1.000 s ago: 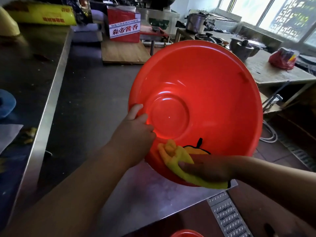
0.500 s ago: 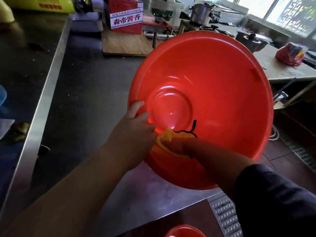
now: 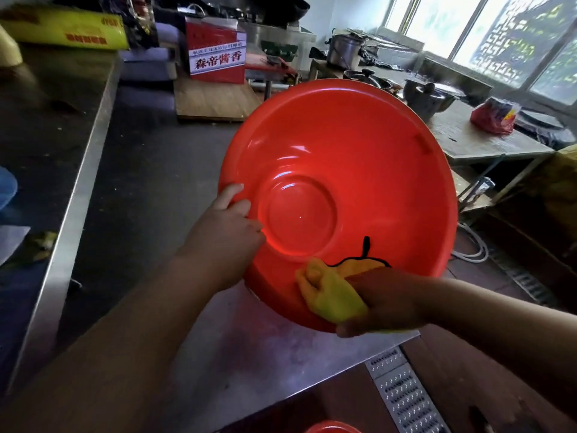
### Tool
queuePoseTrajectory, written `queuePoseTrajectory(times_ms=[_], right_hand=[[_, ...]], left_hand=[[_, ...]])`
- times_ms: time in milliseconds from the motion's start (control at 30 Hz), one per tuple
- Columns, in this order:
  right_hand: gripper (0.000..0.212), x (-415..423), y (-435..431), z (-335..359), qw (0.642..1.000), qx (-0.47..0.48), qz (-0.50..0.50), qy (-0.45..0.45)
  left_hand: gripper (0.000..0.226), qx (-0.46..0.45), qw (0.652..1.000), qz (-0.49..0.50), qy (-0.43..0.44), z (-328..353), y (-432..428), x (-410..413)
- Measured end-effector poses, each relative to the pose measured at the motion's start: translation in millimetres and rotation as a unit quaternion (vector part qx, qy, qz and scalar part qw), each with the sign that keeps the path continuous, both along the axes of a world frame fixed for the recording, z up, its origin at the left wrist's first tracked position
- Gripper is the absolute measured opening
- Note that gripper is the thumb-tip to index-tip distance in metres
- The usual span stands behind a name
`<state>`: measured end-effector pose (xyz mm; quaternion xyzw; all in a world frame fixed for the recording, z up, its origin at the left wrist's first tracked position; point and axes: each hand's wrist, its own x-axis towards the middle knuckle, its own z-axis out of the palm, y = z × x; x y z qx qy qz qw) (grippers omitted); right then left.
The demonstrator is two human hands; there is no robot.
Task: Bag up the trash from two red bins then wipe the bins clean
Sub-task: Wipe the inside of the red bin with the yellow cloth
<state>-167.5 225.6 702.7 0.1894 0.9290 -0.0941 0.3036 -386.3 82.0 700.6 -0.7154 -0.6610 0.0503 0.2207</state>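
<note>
A large round red bin [image 3: 359,170] is tilted up on its edge over the steel counter [image 3: 249,354], its outer bottom facing me. My left hand [image 3: 224,235] grips its left rim, thumb on the outside. My right hand [image 3: 384,301] holds a yellow cloth [image 3: 331,295] with black trim and presses it on the bin's lower outer wall. The rim of a second red bin [image 3: 332,428] peeks in at the bottom edge.
A raised steel shelf [image 3: 71,195] runs along the left. A red carton [image 3: 217,56] on a wooden board stands behind the bin. Pots [image 3: 427,95] and a red bag [image 3: 493,115] sit on the far worktable. A floor drain grate [image 3: 402,398] lies below right.
My right hand slid the yellow cloth from near the bin's centre ring back down toward the lower rim. The left hand kept its grip on the bin.
</note>
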Motion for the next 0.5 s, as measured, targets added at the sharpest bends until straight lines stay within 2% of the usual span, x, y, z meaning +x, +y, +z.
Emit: queuePoseTrajectory(times_ms=[67,167,300,400,500], right_hand=[[0.076,6.6,-4.8,0.0,0.997,0.069,0.038,0.013],[0.062,3.5,-10.9,-5.0,0.985,0.137,0.071,0.074],[0.056,-6.7,-24.5,-14.7,0.975,0.135,0.061,0.166],[0.055,-13.2,-36.3,-25.2,0.963,0.139,0.056,0.222],[0.066,-18.7,-40.2,-25.2,0.963,0.126,0.012,0.237]], left_hand=[[0.019,-0.011,1.000,0.005,-0.012,5.0,2.1,-2.7],[0.019,-0.002,1.000,0.015,-0.012,11.0,5.0,-7.2],[0.032,-0.097,0.986,0.120,0.056,32.6,6.3,-11.5],[0.041,-0.176,0.965,0.193,0.029,40.3,6.8,-4.8],[0.066,-0.211,0.954,0.215,0.000,32.9,6.4,12.8]])
